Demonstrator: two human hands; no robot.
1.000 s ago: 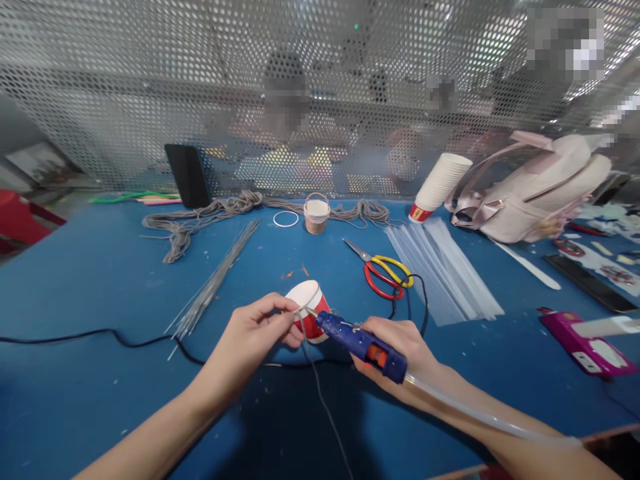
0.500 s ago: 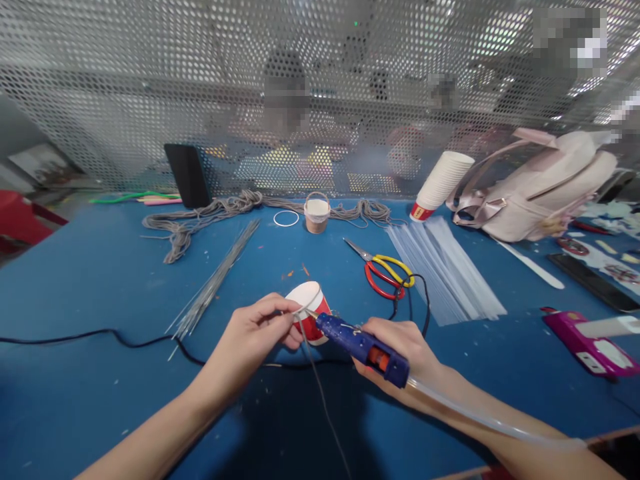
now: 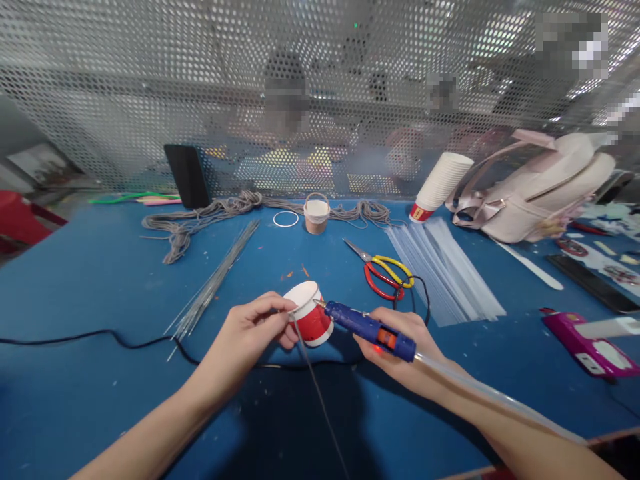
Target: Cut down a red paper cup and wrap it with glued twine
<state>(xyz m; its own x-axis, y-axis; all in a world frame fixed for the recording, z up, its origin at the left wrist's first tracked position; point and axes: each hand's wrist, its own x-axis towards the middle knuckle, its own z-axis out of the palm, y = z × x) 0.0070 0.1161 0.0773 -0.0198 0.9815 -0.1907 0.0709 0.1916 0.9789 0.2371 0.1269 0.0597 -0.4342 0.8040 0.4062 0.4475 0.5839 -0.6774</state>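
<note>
The cup (image 3: 309, 320), red with a white base, lay tilted on its side near the middle of the blue counter (image 3: 90, 280). The left hand (image 3: 250, 337) was closed on it, thumb and fingers pinching a thin grey cord (image 3: 310, 380) against the rim end; the cord trailed from the cup toward the near edge. The right hand (image 3: 403, 347) was wrapped tight round a blue glue gun (image 3: 373, 328), whose nozzle touched the cup's side just right of the pinch. A clear glue stick (image 3: 490, 400) ran out of the gun's back along the forearm.

The step in hand looked like gluing the cord to the cup. The next move would call for a small bead of glue at the contact point, the cord pressed into it with fingers kept off the hot nozzle.

Beyond the cup lay scissors (image 3: 385, 270) with red and yellow handles; right of them a fan of clear sticks (image 3: 445, 267) and a stack of cups (image 3: 440, 183). Left of the cup lay a bundle of wires (image 3: 215, 280), with a coil of cord (image 3: 200, 217) beyond it.
</note>
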